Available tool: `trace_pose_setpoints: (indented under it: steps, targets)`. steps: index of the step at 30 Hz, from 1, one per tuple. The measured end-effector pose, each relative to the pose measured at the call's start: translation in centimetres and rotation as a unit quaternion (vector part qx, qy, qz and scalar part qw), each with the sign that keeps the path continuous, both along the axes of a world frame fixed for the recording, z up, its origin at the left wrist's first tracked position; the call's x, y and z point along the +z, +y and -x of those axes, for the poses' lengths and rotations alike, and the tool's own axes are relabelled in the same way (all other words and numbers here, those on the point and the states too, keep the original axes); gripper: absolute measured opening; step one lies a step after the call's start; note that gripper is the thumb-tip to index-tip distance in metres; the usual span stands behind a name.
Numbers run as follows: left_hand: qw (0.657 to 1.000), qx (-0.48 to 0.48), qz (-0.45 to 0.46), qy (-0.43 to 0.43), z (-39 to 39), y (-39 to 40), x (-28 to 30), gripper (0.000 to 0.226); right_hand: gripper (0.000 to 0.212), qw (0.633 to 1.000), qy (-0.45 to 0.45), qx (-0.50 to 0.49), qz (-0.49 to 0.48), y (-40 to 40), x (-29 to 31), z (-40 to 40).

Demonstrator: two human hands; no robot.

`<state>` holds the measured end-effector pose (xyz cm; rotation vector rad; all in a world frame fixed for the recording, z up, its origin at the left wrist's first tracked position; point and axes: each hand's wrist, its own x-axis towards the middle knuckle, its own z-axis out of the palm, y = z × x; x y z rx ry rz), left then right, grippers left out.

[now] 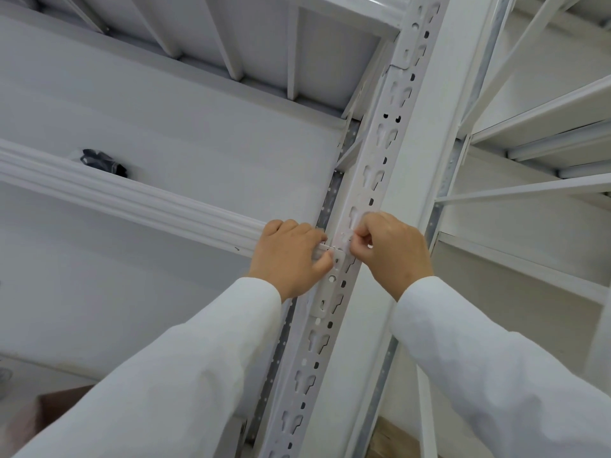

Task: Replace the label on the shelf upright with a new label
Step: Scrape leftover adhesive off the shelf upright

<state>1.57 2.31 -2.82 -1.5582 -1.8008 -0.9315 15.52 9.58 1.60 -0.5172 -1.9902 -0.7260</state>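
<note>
A white perforated shelf upright [373,180] runs diagonally through the middle of the view. A small pale label [340,239] lies on its face where the horizontal beam meets it. My left hand [291,256] rests against the upright's left edge, thumb and fingers pinched at the label's left end. My right hand [393,249] is curled on the upright's right side, its fingertips pinching the label's right edge. Both arms wear white sleeves. Most of the label is hidden between my fingers.
A white ribbed shelf beam [132,200] runs left from the upright. A dark bagged item [104,161] sits on the shelf behind it. More white shelving [545,127] stands to the right. A cardboard box [29,421] is at lower left.
</note>
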Motion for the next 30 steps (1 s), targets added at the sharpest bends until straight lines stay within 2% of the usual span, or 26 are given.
trace_pose_setpoints:
  steps: [4,6,8,12,19,26,30]
  targets:
    - [1.0,0.0,0.003,0.003,0.0,-0.1,0.1,0.045,0.009,0.981,0.122,0.048,0.144,-0.3,0.4,-0.3]
    - [1.0,-0.001,0.001,0.003,0.1,0.0,0.0,0.054,0.009,0.969,0.154,0.084,0.175,-0.2,0.4,-1.1]
    - [1.0,-0.001,-0.005,0.005,0.1,0.1,-0.1,0.059,0.009,0.971,0.148,0.102,0.158,-0.2,-0.2,-1.8]
    - [1.0,0.002,-0.008,0.0,0.1,0.1,-0.1,0.042,0.004,0.987,0.107,0.093,0.08,0.4,-2.2,-2.1]
    - [1.0,0.005,-0.011,0.001,0.1,0.2,0.0,0.04,0.005,0.984,0.148,0.077,0.067,0.3,-3.8,-1.0]
    - [1.0,0.01,-0.008,0.005,0.1,0.2,-0.1,0.04,0.006,0.974,0.179,0.072,0.118,-0.2,-3.4,-0.2]
    - [1.0,0.006,0.001,-0.001,0.1,0.0,0.0,0.04,0.01,0.981,0.135,0.022,0.139,-0.6,-2.9,-0.1]
